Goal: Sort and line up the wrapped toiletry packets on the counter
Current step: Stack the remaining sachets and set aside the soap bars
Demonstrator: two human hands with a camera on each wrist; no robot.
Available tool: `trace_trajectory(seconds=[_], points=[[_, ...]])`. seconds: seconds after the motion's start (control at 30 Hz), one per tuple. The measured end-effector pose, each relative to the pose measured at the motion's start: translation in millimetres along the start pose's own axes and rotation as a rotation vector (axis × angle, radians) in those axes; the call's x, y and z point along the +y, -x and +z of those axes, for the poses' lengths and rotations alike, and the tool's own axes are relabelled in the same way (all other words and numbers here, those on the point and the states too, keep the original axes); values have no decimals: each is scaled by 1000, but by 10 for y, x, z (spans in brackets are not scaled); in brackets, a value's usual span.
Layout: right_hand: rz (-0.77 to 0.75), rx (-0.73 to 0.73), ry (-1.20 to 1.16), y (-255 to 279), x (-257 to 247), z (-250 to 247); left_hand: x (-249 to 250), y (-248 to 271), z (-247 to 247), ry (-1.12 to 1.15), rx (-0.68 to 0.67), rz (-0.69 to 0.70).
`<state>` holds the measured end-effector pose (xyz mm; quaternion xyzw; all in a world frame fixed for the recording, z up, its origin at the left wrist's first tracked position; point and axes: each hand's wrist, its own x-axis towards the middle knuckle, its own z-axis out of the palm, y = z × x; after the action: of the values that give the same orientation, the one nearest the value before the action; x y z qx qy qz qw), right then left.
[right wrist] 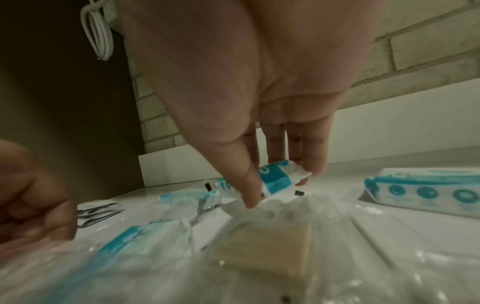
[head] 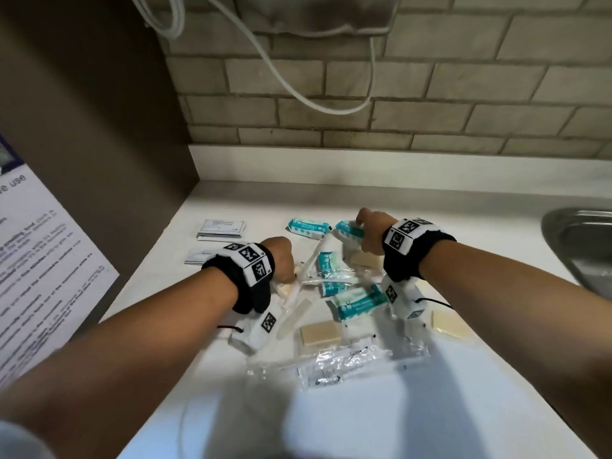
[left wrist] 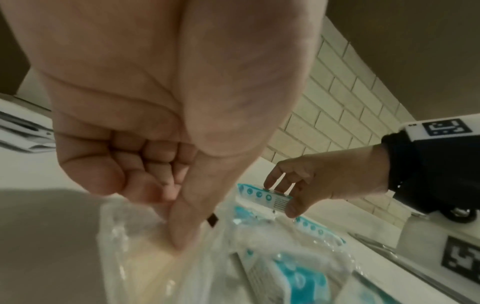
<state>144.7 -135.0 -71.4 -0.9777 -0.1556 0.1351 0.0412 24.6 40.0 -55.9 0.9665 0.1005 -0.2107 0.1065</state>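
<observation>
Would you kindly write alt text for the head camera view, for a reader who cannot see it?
Over a white counter, the right hand pinches a teal and white packet while the left hand grips a clear wrapper in a loose heap of packets. Grey sachets sit stacked at the back left; a sink edges the right.

teal-and-white packets [head: 308, 227], beige soap bars [head: 320, 332], white counter [head: 463, 207], grey-beige brick-pattern wall [head: 430, 77], black-and-white checkered wristbands [head: 251, 263]
</observation>
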Motion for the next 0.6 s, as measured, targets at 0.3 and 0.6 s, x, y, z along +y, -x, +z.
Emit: trace_trajectory(seconds=[0.3, 0.6], points=[[-4, 16, -14, -134, 198, -97, 101, -30, -279, 229, 229, 54], [-119, 45, 108, -98, 63, -67, 299, 123, -289, 380, 273, 204]])
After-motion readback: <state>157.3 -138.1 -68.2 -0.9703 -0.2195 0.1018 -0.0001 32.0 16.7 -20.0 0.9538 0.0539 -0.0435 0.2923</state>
